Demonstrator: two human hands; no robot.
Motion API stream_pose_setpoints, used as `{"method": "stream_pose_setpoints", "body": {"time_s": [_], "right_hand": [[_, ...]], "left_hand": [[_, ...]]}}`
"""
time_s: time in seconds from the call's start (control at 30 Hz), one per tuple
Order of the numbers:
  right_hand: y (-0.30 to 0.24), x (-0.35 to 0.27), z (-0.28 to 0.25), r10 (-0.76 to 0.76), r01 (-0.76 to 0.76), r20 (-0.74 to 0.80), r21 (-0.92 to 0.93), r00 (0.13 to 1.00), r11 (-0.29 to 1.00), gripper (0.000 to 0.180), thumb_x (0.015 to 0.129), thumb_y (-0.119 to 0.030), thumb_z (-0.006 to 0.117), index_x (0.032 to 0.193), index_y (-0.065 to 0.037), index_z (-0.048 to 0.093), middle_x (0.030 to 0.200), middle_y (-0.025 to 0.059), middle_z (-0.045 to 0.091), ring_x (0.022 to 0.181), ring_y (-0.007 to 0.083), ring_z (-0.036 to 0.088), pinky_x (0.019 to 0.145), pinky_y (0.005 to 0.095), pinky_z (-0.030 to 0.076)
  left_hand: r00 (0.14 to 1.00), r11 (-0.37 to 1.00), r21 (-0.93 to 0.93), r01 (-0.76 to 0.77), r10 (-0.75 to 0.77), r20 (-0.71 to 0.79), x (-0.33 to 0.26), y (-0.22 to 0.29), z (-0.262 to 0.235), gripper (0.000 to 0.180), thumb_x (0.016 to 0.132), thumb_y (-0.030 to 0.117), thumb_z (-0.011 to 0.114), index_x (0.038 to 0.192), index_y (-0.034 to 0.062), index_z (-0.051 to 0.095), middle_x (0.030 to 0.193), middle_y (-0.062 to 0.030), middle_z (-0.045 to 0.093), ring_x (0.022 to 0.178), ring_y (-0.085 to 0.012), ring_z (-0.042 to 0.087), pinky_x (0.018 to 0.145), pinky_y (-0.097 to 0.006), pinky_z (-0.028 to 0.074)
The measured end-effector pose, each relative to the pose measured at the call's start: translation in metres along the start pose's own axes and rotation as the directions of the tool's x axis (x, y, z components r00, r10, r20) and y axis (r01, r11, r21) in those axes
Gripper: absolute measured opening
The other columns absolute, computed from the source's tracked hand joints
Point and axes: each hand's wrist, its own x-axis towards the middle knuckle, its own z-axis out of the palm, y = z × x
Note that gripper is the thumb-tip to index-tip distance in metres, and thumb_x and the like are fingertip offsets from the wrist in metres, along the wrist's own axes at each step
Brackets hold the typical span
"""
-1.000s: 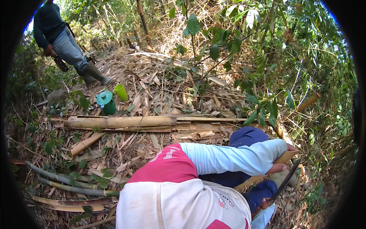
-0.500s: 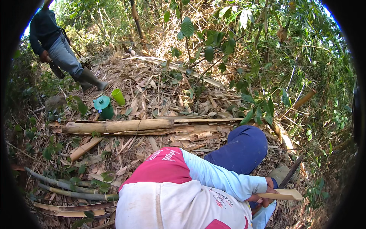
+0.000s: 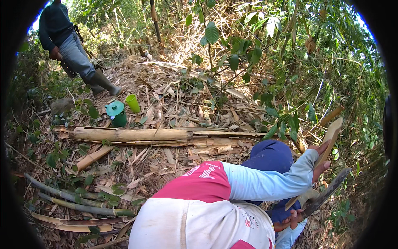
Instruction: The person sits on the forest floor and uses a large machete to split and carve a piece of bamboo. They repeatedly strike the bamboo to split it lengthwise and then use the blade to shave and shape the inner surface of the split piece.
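Lower right of frame: left hand (image 3: 320,159) fingers wrapped on bamboo strip (image 3: 329,139) near the right edge; right hand (image 3: 290,220) gripping machete (image 3: 327,193). Dense leaves crowd right; leaf litter open at centre.

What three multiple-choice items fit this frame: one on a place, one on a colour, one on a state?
1. Where does the green cup lie?
A. in a hand
B. on the leaf litter beside the green jug
C. on the split bamboo pole

2. What colour is the sleeve by the left hand?
A. light blue
B. black
C. yellow

3. How does the left hand hold the bamboo slat?
A. flat on the ground
B. stuck in soil
C. raised upright

Key:
1 B, cup lies tipped next to the jug.
2 A, pale blue to the wrist.
3 C, slat points up; the right hand grips a blade below it.
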Motion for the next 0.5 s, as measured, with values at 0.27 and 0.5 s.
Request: {"method": "stream_pose_setpoints", "body": {"time_s": [0.27, 0.5], "right_hand": [[-0.018, -0.011, 0.042, -0.118, 0.139, 0.134, -0.163, 0.984, 0.977, 0.045, 0.075, -0.005, 0.074, 0.108, -0.01, 0.044, 0.095, 0.008, 0.056, 0.067, 0.0124, 0.058, 0.054, 0.0268, 0.053], [-0.026, -0.017, 0.045, -0.183, 0.188, 0.043, -0.22, 0.982, 0.957, 0.039, 0.08, -0.006, 0.073, 0.102, -0.007, 0.042, 0.077, 0.0043, 0.057, 0.053, 0.0094, 0.054, 0.045, 0.0239, 0.044]], "left_hand": [[0.743, 0.632, -0.442, 0.636, -0.655, 0.133, 0.019, 0.008, 0.011, 0.058, 0.094, 0.041, 0.055, 0.143, 0.015, 0.037, 0.074, 0.0011, 0.055, 0.055, -0.0051, 0.051, 0.044, -0.021, 0.045], [0.754, 0.654, -0.386, 0.651, -0.618, 0.225, 0.004, 0.011, 0.015, 0.063, 0.093, 0.035, 0.058, 0.144, 0.0079, 0.033, 0.092, -0.0032, 0.054, 0.073, -0.0096, 0.055, 0.049, -0.022, 0.049]]}}
